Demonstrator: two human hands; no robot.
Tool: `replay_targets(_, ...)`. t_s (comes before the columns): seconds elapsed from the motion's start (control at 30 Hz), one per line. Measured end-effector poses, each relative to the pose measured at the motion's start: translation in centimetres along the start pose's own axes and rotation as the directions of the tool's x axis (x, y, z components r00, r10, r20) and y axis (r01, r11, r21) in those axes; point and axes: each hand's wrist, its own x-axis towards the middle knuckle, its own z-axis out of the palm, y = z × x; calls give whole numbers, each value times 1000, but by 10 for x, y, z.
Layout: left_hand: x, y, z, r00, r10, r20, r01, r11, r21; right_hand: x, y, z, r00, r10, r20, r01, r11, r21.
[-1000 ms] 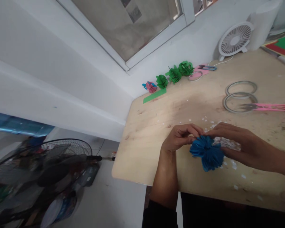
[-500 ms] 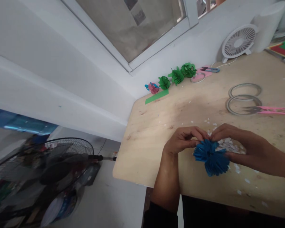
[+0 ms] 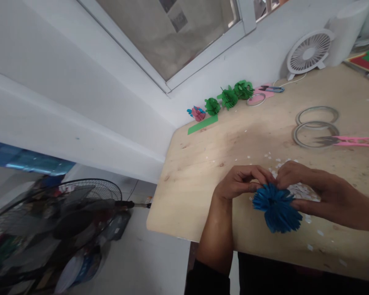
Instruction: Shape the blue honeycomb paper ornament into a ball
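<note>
Blue paper flower (image 3: 278, 211), full of thin folds, is between the two hands, just above the near part of the table (image 3: 187, 184). The left hand (image 3: 241, 182) pinches its upper left edge narrowly, thumb against fingers. The right hand (image 3: 320, 192) is wider: fingertips at the top edge, thumb on the right side. I think this grip from two sides steadies the soft folds and leaves the front free. White scraps (image 3: 301, 191) lie under and around the right hand. Pink snips (image 3: 356, 141) rest beyond it, probably placed there to be within easy reach; green paper flowers (image 3: 229, 98) sit far beyond the left hand, by the wall. The left forearm rises steeply, its wrist bent inward; the right forearm comes from the side, quite flat.
</note>
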Motion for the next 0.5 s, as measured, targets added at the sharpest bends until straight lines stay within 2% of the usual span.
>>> replay_targets(0.23, 0, -1, 1, 999, 38, 34, -36, 999, -36, 2, -3, 1, 999, 19, 47, -21, 999, 36)
replay_targets(0.5, 2, -4, 1, 999, -29, 21, 30, 999, -43, 1, -5, 0, 998, -1, 65, 2, 1000, -20)
